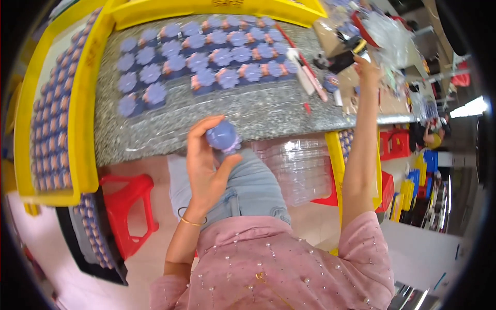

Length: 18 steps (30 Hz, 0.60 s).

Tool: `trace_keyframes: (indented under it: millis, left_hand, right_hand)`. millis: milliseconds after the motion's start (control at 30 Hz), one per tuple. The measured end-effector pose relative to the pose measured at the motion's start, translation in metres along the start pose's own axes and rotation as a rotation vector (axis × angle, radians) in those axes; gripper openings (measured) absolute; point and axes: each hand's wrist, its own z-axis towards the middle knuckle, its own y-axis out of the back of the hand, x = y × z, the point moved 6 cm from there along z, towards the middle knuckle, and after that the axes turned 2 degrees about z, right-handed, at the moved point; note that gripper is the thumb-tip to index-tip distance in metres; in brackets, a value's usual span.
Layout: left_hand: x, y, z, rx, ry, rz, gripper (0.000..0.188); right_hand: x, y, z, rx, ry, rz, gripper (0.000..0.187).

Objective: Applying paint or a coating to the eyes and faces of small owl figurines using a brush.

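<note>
My left hand [204,155] holds a small purple-blue figurine [222,135] between fingers and thumb above my lap, its round smooth side showing. A lighter, ruffled rim is visible by the thumb. Out to the right, my right hand [368,71] is at the worktable with its fingers bent beside a black and yellow tool [356,47]. Whatever those fingers grip is too small to make out. Rows of similar figurines [222,57] with lilac flower-shaped tops and pink parts stand on the grey speckled table [170,124].
Yellow trays [85,113] edge the table at left and back, the left one filled with figurines. A red pen-like stick [305,64], a white tube [306,72] and clear plastic bags [387,33] lie at right. Red stools [129,206] and clear plastic trays [297,165] are below the table.
</note>
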Motion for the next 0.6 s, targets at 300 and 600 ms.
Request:
trace_keyframes:
  millis: [300,600]
  left_hand:
    - [0.0,-0.017,0.0,0.056,-0.006,-0.015,0.065]
    - [0.001,-0.031,-0.003,0.072,0.124,-0.159,0.068]
  right_hand:
    - [0.008,0.02,-0.04,-0.26,0.218,-0.016,0.028]
    - [-0.003,0.027,-0.036,-0.19,0.331,-0.114,0.027]
